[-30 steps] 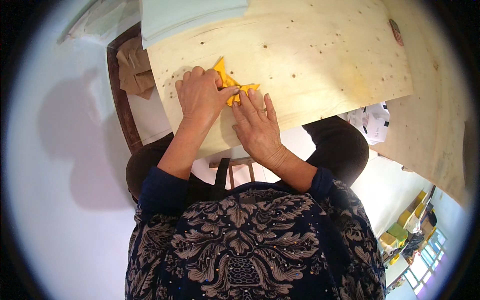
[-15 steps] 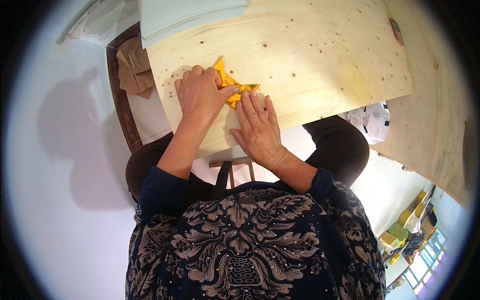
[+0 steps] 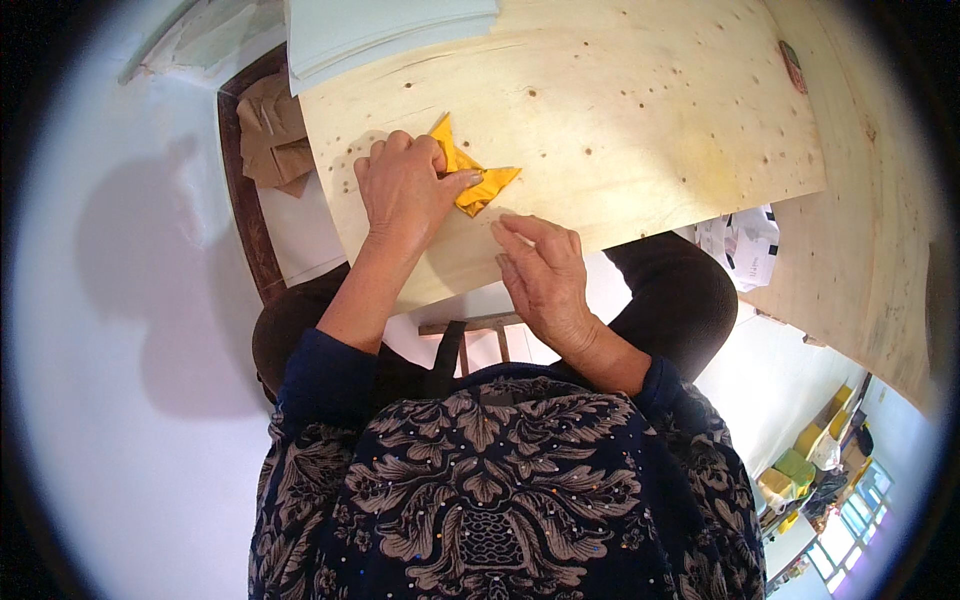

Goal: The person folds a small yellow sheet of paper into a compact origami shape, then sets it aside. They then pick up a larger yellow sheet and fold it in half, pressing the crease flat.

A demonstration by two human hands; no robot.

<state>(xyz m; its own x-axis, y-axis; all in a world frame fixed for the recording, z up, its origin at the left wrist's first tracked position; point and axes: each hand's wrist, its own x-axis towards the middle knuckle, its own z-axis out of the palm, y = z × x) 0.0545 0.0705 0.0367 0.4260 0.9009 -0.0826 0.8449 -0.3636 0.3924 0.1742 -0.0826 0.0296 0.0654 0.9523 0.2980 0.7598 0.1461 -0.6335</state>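
Note:
On the pale wooden board lies a yellow folded paper (image 3: 490, 187) with pointed corners, one aimed at the far side and one to the right. My left hand (image 3: 404, 185) is closed on its left part, thumb across the middle and fingers curled behind it. The folds under those fingers are hidden. Closer to me, off the paper's near right side, my right hand (image 3: 548, 280) hovers by the board's near edge. Its fingers are bent, a gap shows between thumb and forefinger, and I see nothing in it.
Pale sheets (image 3: 390, 35) are stacked at the board's far left. Brown paper (image 3: 272, 135) lies in a dark-framed space beside the left wall. A small reddish object (image 3: 792, 67) rests at the far right. A white printed bag (image 3: 745, 245) sits below the board's right edge.
My right hand has lifted off the paper and drawn back toward me and rightward, its fingers bending. The paper's right corner now shows as a flat, wider flap. My left hand stays on it.

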